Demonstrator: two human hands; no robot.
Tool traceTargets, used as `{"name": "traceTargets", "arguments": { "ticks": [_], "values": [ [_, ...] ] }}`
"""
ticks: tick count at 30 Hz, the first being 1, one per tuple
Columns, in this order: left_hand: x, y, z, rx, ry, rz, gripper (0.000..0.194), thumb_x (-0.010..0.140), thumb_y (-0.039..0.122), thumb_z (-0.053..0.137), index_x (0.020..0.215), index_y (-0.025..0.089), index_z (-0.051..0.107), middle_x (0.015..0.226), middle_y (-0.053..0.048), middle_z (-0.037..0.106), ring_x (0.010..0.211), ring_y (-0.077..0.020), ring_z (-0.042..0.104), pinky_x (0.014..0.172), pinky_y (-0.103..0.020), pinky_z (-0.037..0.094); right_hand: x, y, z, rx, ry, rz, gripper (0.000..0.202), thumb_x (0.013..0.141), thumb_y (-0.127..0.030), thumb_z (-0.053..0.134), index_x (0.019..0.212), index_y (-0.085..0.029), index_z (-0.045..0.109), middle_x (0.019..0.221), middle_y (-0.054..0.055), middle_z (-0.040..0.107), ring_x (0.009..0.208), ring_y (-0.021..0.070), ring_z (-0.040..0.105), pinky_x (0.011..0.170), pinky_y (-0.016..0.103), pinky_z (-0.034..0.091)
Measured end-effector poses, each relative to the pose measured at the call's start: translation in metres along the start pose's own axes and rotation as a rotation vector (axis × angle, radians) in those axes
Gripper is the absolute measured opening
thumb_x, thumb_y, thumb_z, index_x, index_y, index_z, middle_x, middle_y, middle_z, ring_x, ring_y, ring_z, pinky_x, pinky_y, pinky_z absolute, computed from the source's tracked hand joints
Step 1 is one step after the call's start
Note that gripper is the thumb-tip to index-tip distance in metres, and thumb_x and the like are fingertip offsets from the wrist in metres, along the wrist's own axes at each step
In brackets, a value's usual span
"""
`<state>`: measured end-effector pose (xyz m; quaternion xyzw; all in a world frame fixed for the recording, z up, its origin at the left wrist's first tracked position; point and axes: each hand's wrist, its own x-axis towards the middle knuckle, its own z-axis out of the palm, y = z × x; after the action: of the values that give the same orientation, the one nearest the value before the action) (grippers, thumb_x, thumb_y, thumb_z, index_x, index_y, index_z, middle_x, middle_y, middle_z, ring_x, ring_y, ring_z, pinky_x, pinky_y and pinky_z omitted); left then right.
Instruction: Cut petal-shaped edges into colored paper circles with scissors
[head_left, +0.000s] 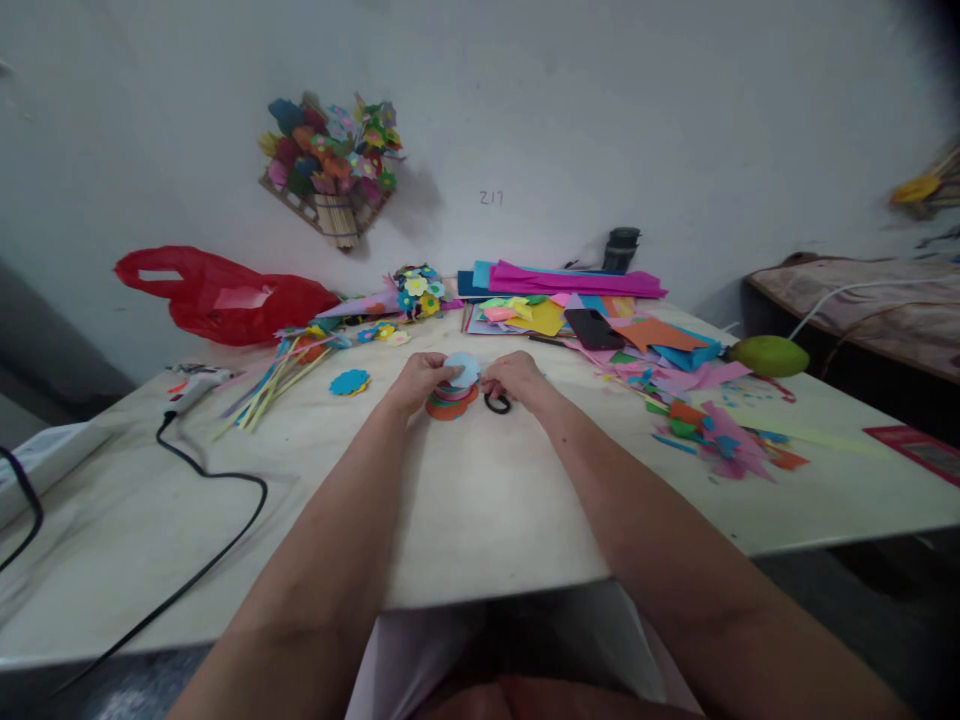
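Observation:
A pale blue paper circle (pixel 461 369) is pinched between the thumb and fingers of my left hand (pixel 421 380), just above the table. Below it lie round paper pieces (pixel 450 408), with orange, pink and green showing. My right hand (pixel 517 378) is closed around scissors (pixel 498 403) at the right side of the circle. One black handle loop hangs under the fingers, and the blades are too small or hidden to make out. To the left, apart from both hands, rest blue scalloped paper pieces (pixel 349 382) with yellow under them.
A glue gun (pixel 196 388) trails a black cord at left, near paper strips (pixel 281 385) and a red plastic bag (pixel 225 298). Paper flowers (pixel 417 290) lie at the back. Rightward are a phone (pixel 593 328), paper scraps (pixel 724 440) and a green fruit-like object (pixel 770 355).

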<state>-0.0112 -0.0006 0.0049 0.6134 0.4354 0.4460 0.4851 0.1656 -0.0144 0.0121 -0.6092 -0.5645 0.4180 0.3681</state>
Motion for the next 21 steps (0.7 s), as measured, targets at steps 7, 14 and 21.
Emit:
{"name": "traceTargets", "arguments": {
  "ticks": [7,14,21],
  "values": [
    [0.000,-0.005,-0.003,-0.091,-0.041,-0.042,0.033,0.051,0.035,0.091,0.061,0.011,0.070,0.062,-0.007,0.068,0.057,-0.0156,0.060,0.060,-0.029,0.049,0.013,0.009,-0.021,-0.159,0.216,0.030,0.016,0.083,-0.017,0.060,0.073,-0.014,0.073,0.078,0.008,0.076,0.063,0.0154,0.069,0.054,0.021,0.045],
    [0.000,-0.008,-0.005,-0.109,-0.106,-0.070,0.034,0.051,0.035,0.091,0.064,0.010,0.072,0.063,-0.009,0.069,0.056,-0.0154,0.060,0.059,-0.029,0.049,0.007,0.009,-0.033,-0.475,0.443,-0.038,0.036,0.084,-0.018,0.058,0.116,-0.020,0.075,0.126,0.011,0.071,0.116,0.0272,0.066,0.091,0.035,0.050],
    [-0.002,-0.007,-0.004,-0.069,-0.177,-0.067,0.034,0.052,0.038,0.090,0.066,0.011,0.073,0.063,-0.008,0.069,0.056,-0.0140,0.059,0.058,-0.027,0.047,0.006,0.008,-0.023,-0.078,0.101,-0.211,0.022,0.085,-0.031,0.060,0.093,-0.015,0.074,0.096,0.009,0.076,0.083,0.0191,0.068,0.069,0.027,0.050]
  ]
}}
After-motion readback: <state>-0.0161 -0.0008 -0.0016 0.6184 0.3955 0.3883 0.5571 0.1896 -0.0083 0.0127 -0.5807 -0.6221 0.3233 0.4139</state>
